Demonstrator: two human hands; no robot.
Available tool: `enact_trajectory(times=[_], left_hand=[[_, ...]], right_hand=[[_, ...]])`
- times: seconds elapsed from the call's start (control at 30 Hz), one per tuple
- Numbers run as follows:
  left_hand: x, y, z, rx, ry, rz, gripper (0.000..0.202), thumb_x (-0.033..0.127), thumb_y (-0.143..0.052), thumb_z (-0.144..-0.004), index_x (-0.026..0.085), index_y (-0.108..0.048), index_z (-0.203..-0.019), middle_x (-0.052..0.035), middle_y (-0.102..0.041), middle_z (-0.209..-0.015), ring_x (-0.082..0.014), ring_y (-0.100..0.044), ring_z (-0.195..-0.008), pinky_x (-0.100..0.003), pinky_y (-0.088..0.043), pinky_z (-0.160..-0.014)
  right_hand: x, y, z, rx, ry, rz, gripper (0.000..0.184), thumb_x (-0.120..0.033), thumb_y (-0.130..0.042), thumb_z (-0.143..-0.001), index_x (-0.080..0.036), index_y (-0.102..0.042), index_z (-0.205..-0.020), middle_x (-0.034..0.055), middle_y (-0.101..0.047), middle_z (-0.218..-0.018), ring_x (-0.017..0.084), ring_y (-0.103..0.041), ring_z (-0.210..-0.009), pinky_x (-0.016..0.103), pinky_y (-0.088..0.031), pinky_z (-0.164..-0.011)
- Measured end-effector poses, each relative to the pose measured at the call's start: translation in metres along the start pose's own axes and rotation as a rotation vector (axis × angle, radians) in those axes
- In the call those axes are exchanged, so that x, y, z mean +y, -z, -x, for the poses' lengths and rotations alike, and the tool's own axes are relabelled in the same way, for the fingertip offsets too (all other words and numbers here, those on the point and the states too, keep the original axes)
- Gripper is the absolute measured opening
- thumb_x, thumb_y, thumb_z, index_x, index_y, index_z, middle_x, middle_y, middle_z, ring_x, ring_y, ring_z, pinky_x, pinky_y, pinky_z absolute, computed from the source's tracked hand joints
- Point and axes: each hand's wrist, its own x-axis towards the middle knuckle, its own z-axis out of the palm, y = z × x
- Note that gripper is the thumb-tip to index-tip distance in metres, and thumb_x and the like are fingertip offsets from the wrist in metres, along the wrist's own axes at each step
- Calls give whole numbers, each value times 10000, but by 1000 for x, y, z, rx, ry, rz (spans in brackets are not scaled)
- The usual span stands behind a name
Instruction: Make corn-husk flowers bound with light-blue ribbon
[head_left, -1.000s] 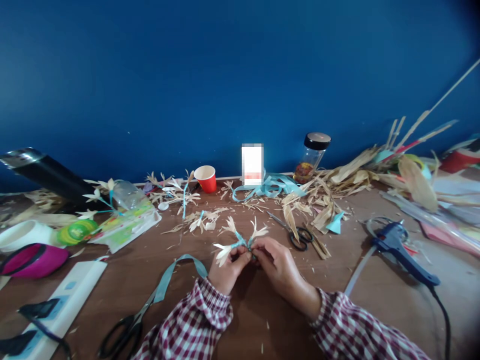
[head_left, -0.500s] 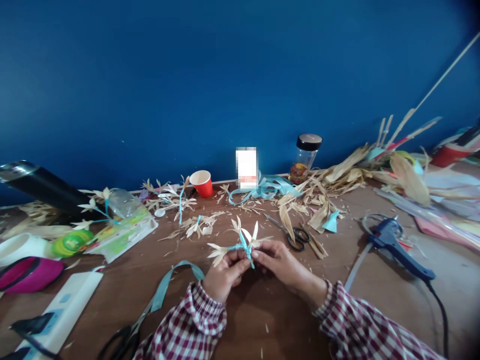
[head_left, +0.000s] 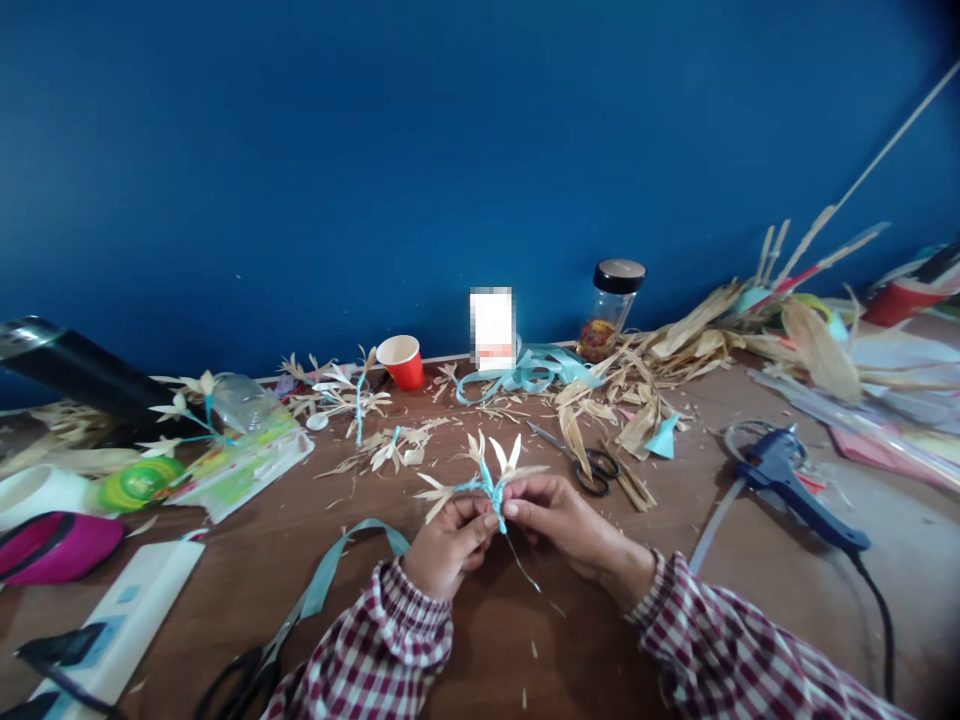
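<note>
Between my hands is a small corn-husk flower sprig (head_left: 493, 487), with pale petals and stems wrapped in light blue ribbon. My left hand (head_left: 452, 545) pinches its stem from the left, thumb against fingers. From the right, my right hand (head_left: 559, 522) closes thumb and fingertips on the same stem. A thin wire or thread (head_left: 523, 564) hangs below the join toward the table. Left of my left wrist, a loose blue ribbon (head_left: 330, 565) curls beside black-handled scissors (head_left: 251, 672).
A blue glue gun (head_left: 799, 488) lies on the right with its cord. Farther back are another pair of scissors (head_left: 598, 472), a red paper cup (head_left: 405, 364), a lidded jar (head_left: 611, 310) and heaped husks (head_left: 697, 330). A power strip (head_left: 124, 630) lies at the left.
The flower sprig has turned slightly and its petals stand more spread. A thin wire or thread now shows below the stem. Both hands keep nearly the same place.
</note>
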Motion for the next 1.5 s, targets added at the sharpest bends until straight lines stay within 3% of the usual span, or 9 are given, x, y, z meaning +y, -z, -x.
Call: enact_trajectory(times=[0.3,0.6,0.73,0.93,1.23,1.5], left_hand=[[-3,-4,0,95,0,-111,350,403,-739,-597,164,-501,-687,90,-390,-498,-14,-259,-396,-140,-139,-355],[4,-3,2,123,-177,-463,179,335,-648,-704,160,-612,-708,55,-470,-521,-33,-277,-363,-192,-206,-352],[8,-6,2,132,-192,-498,166,314,-639,-703,149,-626,-703,47,-495,-515,-50,-341,-389,-185,-278,-383],[1,-8,2,248,-274,-595,158,295,-628,-710,141,-653,-685,-11,-615,-617,-111,-507,-567,-206,-400,-540],[-5,-12,1,363,-300,-611,156,280,-600,-701,132,-642,-676,-31,-629,-626,-140,-524,-591,-232,-415,-565],[-2,-14,3,386,-392,-695,153,280,-585,-708,140,-635,-672,-35,-639,-652,-163,-553,-638,-262,-437,-631]], right_hand=[[-7,-1,0,-38,84,73,360,-478,-645,-701,-139,-543,-639,-64,-377,-541,49,-289,-468,191,-217,-427],[-7,0,1,-9,79,216,359,-476,-565,-768,-157,-480,-626,-66,-378,-498,56,-327,-437,184,-245,-413],[-3,0,-1,49,88,214,323,-438,-564,-776,-152,-499,-640,-64,-380,-501,55,-336,-440,179,-260,-413],[5,-4,-4,163,102,270,281,-392,-565,-777,-166,-486,-628,-65,-402,-464,57,-342,-420,180,-267,-401],[7,-9,-5,170,78,245,250,-384,-611,-750,-158,-519,-694,-56,-444,-508,65,-405,-431,175,-302,-396],[11,-8,-6,166,85,205,266,-406,-649,-717,-169,-531,-740,-62,-454,-527,60,-414,-417,171,-325,-382]])
